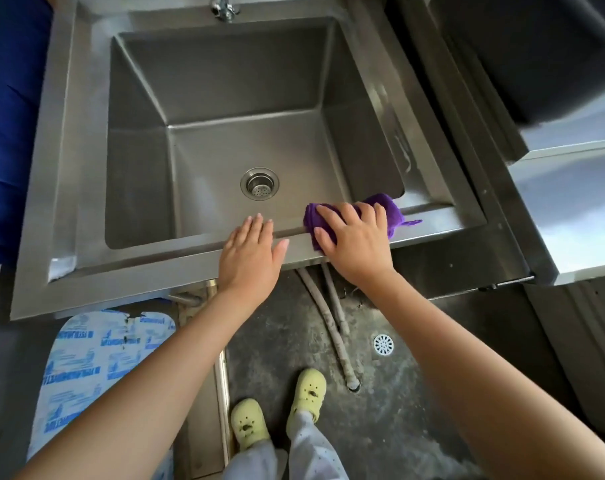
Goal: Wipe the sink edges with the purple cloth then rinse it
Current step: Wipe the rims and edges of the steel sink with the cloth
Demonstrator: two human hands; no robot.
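head view: purple cloth point(393, 213) — bunched on front edge of sink point(155, 268), near its right corner, pressed under right hand point(354, 237), fingers spread. left hand point(249, 251) flat, empty, same edge. judged soft, light — gather its middle.

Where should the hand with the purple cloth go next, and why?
Probably slide the right hand, pressing the purple cloth, leftward along the sink's front edge. The cloth sits near the front right corner, and a long stretch of that edge lies to its left, where the left hand rests flat.
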